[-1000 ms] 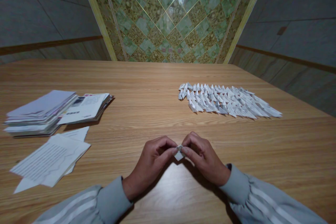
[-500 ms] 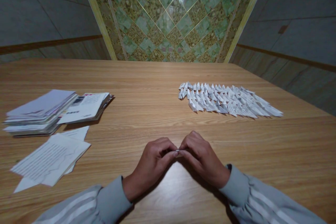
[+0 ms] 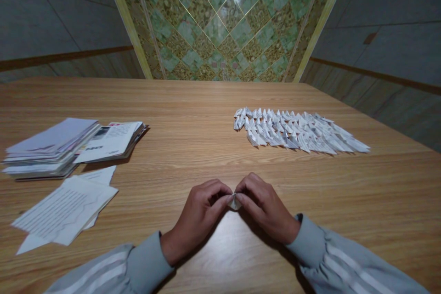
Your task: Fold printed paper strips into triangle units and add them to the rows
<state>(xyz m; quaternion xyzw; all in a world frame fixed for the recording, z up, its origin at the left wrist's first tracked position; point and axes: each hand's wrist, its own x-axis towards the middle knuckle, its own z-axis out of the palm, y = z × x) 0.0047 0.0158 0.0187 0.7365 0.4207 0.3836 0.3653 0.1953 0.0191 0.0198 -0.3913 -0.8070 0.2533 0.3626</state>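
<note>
Between my two hands is a small piece of folded paper (image 3: 234, 202), pale and pointed toward me, partly covered by the fingers. My left hand (image 3: 206, 206) pinches its left side between thumb and fingers. On the other side, my right hand (image 3: 265, 204) pinches it the same way, the two thumbs almost meeting. Both hands are low over the near middle of the table. Farther off to the right lie several folded paper boats (image 3: 289, 131), packed close together in rows.
The wooden table (image 3: 186, 115) reaches back to a green patterned tile wall (image 3: 217, 27). At the left are a thick stack of papers (image 3: 51, 147), a smaller pile of printed sheets (image 3: 113, 142) beside it, and loose printed sheets (image 3: 67, 209) nearer to me.
The folded paper showed only a thin edge before; now a wider, pointed face of it shows below the thumbs. The hands stay in nearly the same place.
</note>
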